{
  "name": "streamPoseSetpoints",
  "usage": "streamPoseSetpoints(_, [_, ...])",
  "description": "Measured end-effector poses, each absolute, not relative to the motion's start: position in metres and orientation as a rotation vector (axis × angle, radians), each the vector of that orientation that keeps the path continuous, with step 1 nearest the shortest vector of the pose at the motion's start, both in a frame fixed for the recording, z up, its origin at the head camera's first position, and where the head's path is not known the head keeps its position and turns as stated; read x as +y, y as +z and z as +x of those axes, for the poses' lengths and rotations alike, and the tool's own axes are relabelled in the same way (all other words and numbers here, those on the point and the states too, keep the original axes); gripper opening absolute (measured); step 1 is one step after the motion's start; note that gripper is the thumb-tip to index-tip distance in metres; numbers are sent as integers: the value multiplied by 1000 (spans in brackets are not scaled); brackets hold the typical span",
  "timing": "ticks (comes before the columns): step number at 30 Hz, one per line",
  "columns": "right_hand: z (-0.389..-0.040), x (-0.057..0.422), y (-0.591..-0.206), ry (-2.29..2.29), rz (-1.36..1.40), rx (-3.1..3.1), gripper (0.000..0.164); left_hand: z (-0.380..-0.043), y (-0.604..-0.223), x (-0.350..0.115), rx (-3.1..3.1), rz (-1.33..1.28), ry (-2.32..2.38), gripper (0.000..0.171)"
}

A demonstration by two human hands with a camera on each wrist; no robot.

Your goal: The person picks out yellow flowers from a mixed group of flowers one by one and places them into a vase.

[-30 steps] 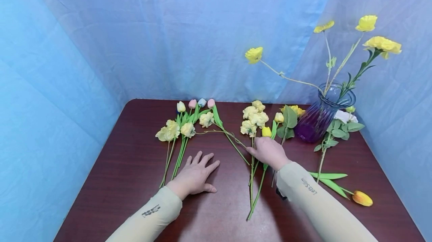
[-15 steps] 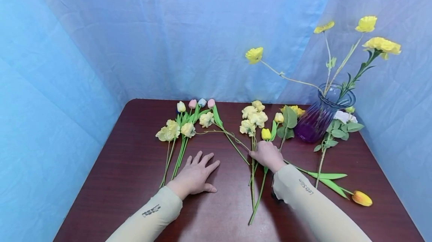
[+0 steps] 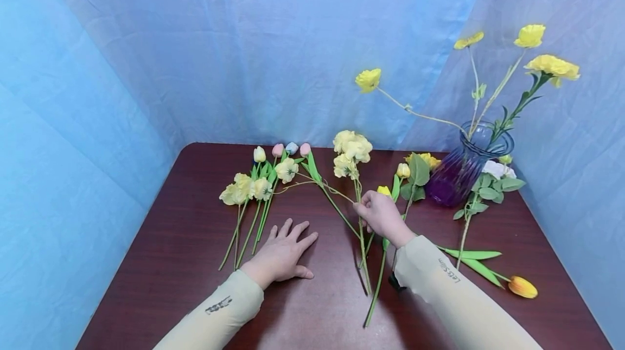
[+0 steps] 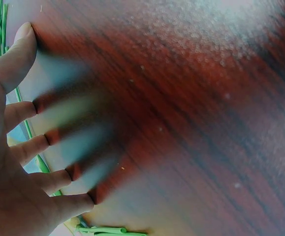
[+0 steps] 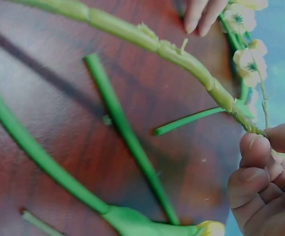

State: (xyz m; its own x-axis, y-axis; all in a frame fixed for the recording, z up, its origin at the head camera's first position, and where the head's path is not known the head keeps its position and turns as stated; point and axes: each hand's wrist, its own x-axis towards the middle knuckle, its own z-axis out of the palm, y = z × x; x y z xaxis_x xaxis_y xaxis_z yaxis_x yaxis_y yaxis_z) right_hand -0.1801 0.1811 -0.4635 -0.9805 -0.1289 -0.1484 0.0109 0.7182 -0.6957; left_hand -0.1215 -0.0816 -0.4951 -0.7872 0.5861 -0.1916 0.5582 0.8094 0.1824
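Note:
My right hand [image 3: 383, 217] pinches the stem of a pale yellow flower spray [image 3: 352, 150] between thumb and fingers. In the right wrist view the spray's thick, jointed stem [image 5: 191, 64] stands above the table, and the right hand [image 5: 270, 182] grips it where it branches. A thin side branch reaches left to more pale blossoms [image 3: 286, 170]. Under the stem lie green tulip stems and a yellow tulip [image 3: 384, 191], partly covered by the hand. My left hand [image 3: 280, 255] rests on the table with fingers spread, holding nothing; its fingertips touch the wood in the left wrist view.
A blue-purple glass vase [image 3: 451, 176] with several yellow flowers stands at the back right. Pink, white and blue tulips [image 3: 278, 150] lie at the back left. An orange tulip [image 3: 522, 287] and a leafy white flower [image 3: 498, 170] lie on the right. Blue cloth [image 3: 293, 68] hangs behind the table.
The right hand has raised the pale yellow spray and shifted its blossoms left and up. Its side branch and some flowers on the left have moved left. My left hand has stayed still.

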Motion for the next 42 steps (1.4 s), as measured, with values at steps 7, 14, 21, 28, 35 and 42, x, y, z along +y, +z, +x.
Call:
streamPoseSetpoints(7, [-182, 175, -443, -869, -397, 3149, 21, -121, -495, -82, 2754, 889, 182, 87])
streamPoseSetpoints(14, [-183, 170, -419, -469, -825, 3470, 28, -122, -495, -81, 2757, 899, 172, 88])
streamPoseSetpoints(21, [-181, 162, -391, -222, -1198, 3615, 28, -121, -495, -82, 2762, 908, 190, 87])
streamPoseSetpoints(28, [-173, 152, -354, 37, -1596, 3617, 25, -121, -495, -82, 2765, 913, 200, 87])
streamPoseSetpoints(35, [-172, 155, -322, 201, -1803, 3603, 25, -121, -495, -82, 2764, 911, 204, 87])
streamPoseSetpoints(42, [-172, 171, -290, 143, -1911, 3562, 22, -120, -497, -81, 2765, 896, 195, 87])
